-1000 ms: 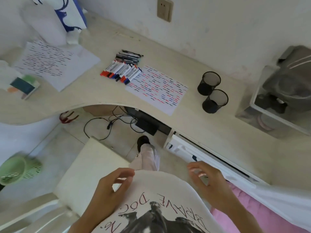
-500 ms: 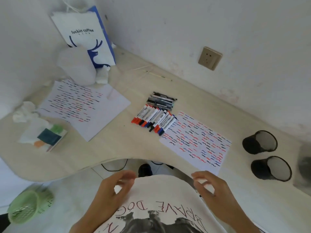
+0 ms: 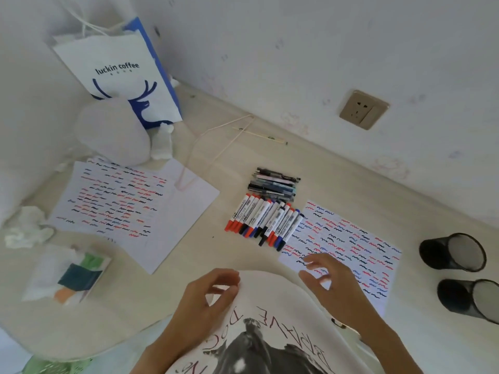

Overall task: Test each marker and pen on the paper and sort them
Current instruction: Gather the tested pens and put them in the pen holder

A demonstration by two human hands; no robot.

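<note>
Several white markers (image 3: 266, 222) with red, blue and black caps lie side by side at the desk's middle. A bundle of dark pens (image 3: 274, 182) lies just behind them. To their right a paper (image 3: 348, 244) is covered in red, blue and black squiggles. Two black mesh cups (image 3: 453, 252) stand at the right, the nearer one (image 3: 469, 298) close to the edge. My right hand (image 3: 328, 282) hovers over the paper's near corner, fingers loosely curled, holding nothing. My left hand (image 3: 205, 295) hangs near my shirt, fingers loosely curled and empty.
A second scribbled paper (image 3: 127, 203) lies at the left. Behind it stand a Luckin Coffee bag (image 3: 121, 74) and a white rounded object (image 3: 113, 130). Crumpled tissue (image 3: 25, 230) and a tissue pack (image 3: 75, 276) sit at the far left. A wall socket (image 3: 363, 109) is behind.
My view has swung up and closer to the desk. Both hands have risen from my lap; the right one now reaches over the near corner of the right paper.
</note>
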